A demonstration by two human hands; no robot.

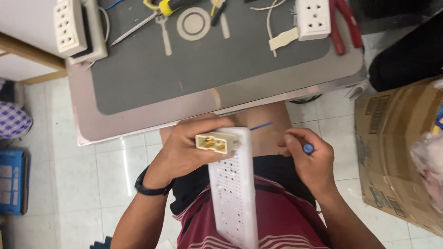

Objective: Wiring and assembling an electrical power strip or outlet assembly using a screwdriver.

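Hands worked on a power strip casing held over the lap.

The left hand [184, 150] had its fingers clamped around a long white perforated casing [233, 193], which ran from the lap up to a cream socket block [213, 142] with brass contacts pressed at its top end. The right hand [310, 159], just beside it, had its fingers pinched together on a blue-handled tool [307, 148]. Beyond, the grey tabletop [152, 78] carried a white socket unit [314, 18], red pliers [344, 25] and a yellow-handled screwdriver [161, 10]. A cardboard box [397, 152] stood on the white tiled floor [110, 170].
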